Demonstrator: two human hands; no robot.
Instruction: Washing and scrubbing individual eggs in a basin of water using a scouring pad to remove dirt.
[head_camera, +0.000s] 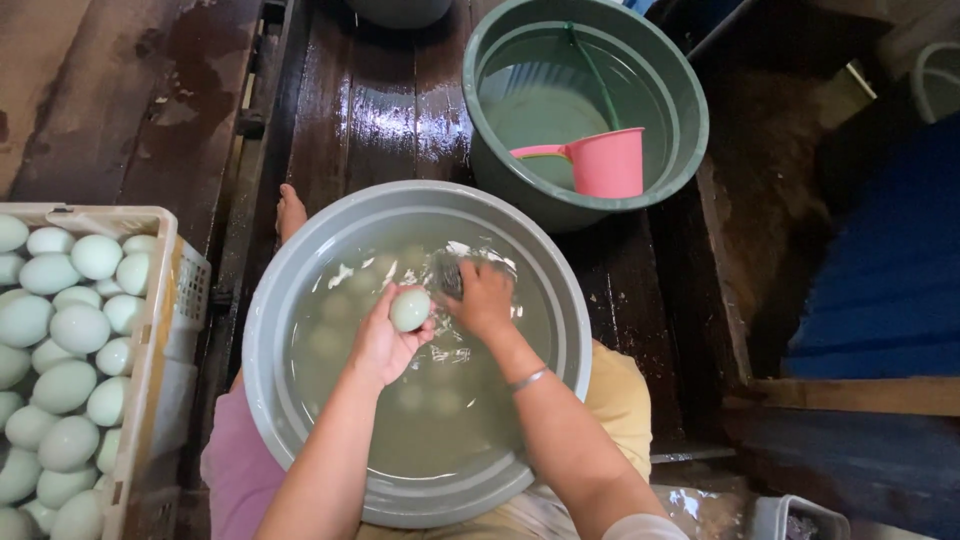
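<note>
Currently left hand (378, 345) cups pale green egg (410, 309), upright over grey basin (262, 370); right hand (484, 298), immediately right, grips a scrubber (449, 275).

Soft daylight, glare on water (440, 350) and wet planks (380, 100); right side dim; sharp focus.

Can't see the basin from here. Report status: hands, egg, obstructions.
Left hand holds egg above water. Right hand grips scrubber beside it. More eggs submerged in basin. Nothing in the way.
</note>
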